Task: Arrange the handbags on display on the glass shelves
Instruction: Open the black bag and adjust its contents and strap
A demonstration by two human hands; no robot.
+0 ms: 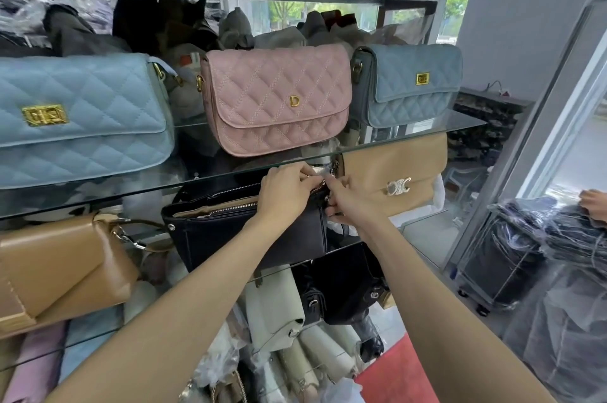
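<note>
- The fingers (307, 172) of the left hand (285, 190) and right hand (348, 202) are pinched on the zipper end of the black handbag (230, 231).
- The handbag is stood on the lower glass shelf (423, 222), directly beneath both hands.

The upper glass shelf (427, 131) carries three quilted bags in a row: a light blue bag (78, 116) at the left, a pink bag (276, 100) in the middle, and a smaller grey-blue bag (410, 83) at the right, near the shelf's end. On the lower shelf (423, 225) stand a tan bag (56, 268) at the left, tilted, a black bag (236, 231) in the middle with its zip open, and a beige bag (394, 172) at the right, on white wrapping. Below, on the floor, a heap of wrapped bags (295, 353) lies beside a red mat (394, 373).
</note>
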